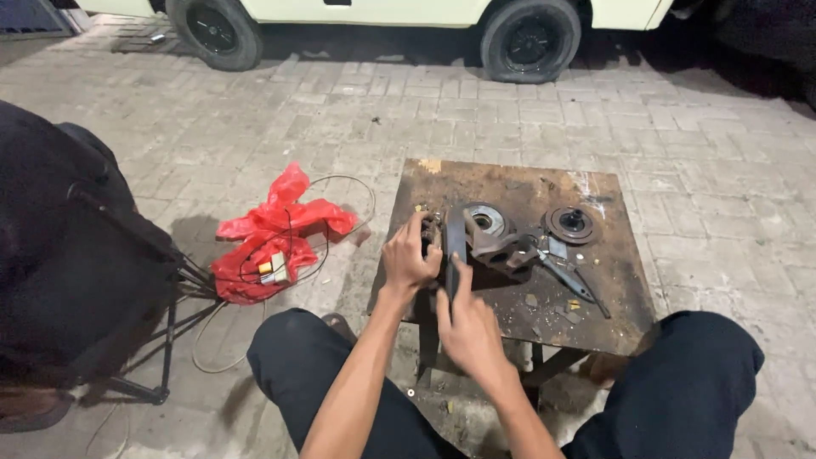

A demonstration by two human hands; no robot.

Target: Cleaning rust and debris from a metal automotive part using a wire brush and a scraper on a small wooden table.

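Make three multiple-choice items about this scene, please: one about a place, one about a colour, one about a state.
1. Where does the red plastic bag lie?
A. on the metal table
B. on the paving left of the table
C. under the car

2. What colour are the trousers of the person?
A. black
B. white
C. yellow

3. How is the surface of the metal table?
A. freshly painted
B. covered with cloth
C. rusty and dirty

Answers:
1 B: the bag rests on the paving stones, apart from the table.
2 A: both knees show dark black cloth.
3 C: brown rust and small debris cover the plate, where the left hand and the right hand work on a dark part.
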